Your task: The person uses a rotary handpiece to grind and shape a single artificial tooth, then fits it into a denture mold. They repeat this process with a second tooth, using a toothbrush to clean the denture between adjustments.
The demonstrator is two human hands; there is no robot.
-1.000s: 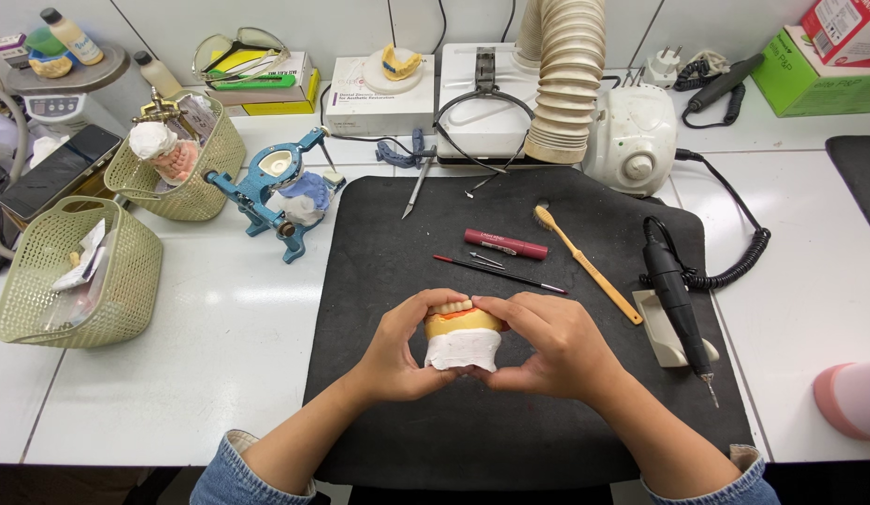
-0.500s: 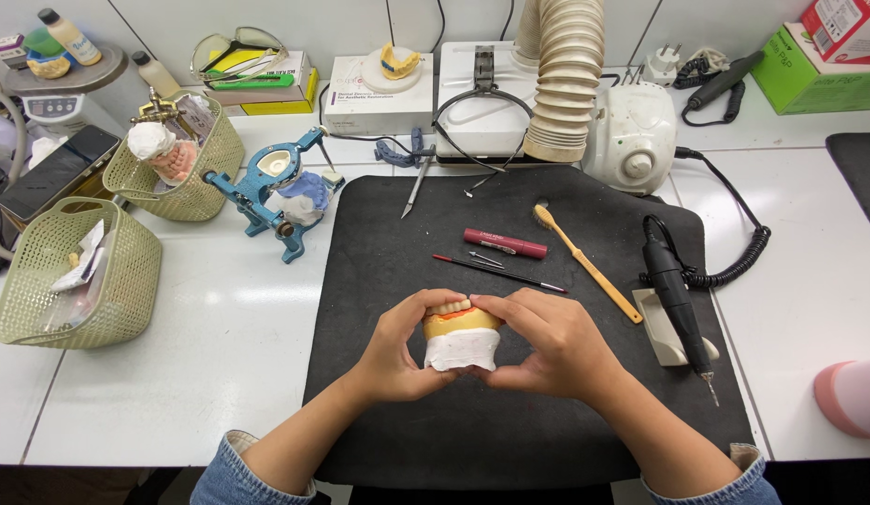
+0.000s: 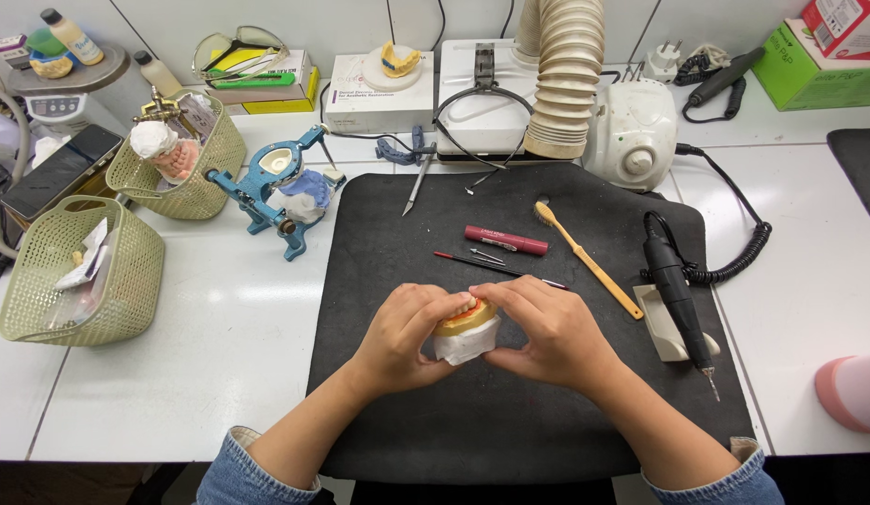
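Nothing has visibly moved since the earlier frames: both hands remain closed around the dental model [image 3: 466,329], a white plaster base topped with orange wax, at the middle of the black mat [image 3: 510,421] near the table's front edge. Left hand [image 3: 404,339] grips its left side, right hand [image 3: 547,332] its right, fingertips meeting on top. Beyond lie a red pen [image 3: 506,240] and a wooden toothbrush [image 3: 588,259].
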